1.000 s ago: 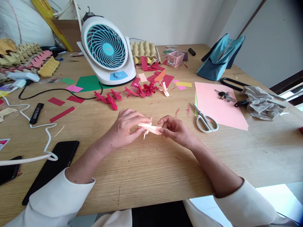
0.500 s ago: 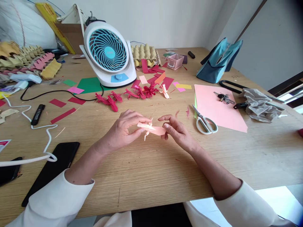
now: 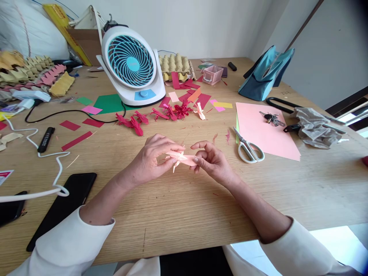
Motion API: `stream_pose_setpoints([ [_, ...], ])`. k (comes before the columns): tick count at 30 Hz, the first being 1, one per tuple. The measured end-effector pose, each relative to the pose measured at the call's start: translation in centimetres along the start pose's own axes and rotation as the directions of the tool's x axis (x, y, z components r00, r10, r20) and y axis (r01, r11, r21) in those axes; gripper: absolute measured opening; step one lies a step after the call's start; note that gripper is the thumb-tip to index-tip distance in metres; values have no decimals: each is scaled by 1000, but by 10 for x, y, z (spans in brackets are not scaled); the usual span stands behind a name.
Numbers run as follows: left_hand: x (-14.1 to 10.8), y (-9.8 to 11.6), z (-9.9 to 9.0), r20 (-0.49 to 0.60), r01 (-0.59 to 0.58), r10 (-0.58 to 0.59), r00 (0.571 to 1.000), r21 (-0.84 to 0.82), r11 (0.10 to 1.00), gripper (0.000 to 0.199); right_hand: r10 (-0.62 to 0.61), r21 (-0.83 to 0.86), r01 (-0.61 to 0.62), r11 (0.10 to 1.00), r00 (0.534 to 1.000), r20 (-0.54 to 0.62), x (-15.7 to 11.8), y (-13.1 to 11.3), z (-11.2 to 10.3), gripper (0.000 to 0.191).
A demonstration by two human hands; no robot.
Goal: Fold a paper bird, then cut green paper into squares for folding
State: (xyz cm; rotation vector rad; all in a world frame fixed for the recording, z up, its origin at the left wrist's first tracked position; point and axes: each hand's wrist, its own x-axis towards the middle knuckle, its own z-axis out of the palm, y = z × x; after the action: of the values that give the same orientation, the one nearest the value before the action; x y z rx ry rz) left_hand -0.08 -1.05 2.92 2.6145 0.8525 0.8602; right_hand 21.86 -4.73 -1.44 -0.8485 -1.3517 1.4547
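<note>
A small folded piece of pale pink paper [image 3: 188,160] is held above the table between my two hands. My left hand [image 3: 153,158] pinches its left end between thumb and fingers, and a thin twisted point hangs down beside the fingertips. At the right end, the thumb and fingers of my right hand [image 3: 214,163] are closed on the paper, with the index finger raised and curved. Beyond my hands lies a row of crumpled red paper shapes [image 3: 169,112], with a similar pale pink shape [image 3: 199,110] at its right end.
White-handled scissors [image 3: 249,150] lie right of my hands, beside pink sheets [image 3: 266,136] with keys [image 3: 273,119] on them. A white fan [image 3: 132,65] stands behind. Left are a black marker [image 3: 46,139], a black phone-like slab [image 3: 64,205] and a white cable [image 3: 59,168].
My right hand has moved slightly left with its end of the pink paper. The paper's hanging point has shifted a little left and down. My left hand has barely moved.
</note>
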Motion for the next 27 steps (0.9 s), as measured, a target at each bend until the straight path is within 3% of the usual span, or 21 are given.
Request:
stream_pose_setpoints([
  [11,-4,5,11,46,-43,41,998,45,998,13,-17,84,13,996,999,51,0,8,3,37],
  [19,-5,0,16,50,-26,36,998,-189,982,18,-68,52,67,996,997,21,2,13,0,32],
  [27,-7,0,21,-8,-36,36,999,-154,987,17,-98,9,98,995,995,23,2,15,0,29],
])
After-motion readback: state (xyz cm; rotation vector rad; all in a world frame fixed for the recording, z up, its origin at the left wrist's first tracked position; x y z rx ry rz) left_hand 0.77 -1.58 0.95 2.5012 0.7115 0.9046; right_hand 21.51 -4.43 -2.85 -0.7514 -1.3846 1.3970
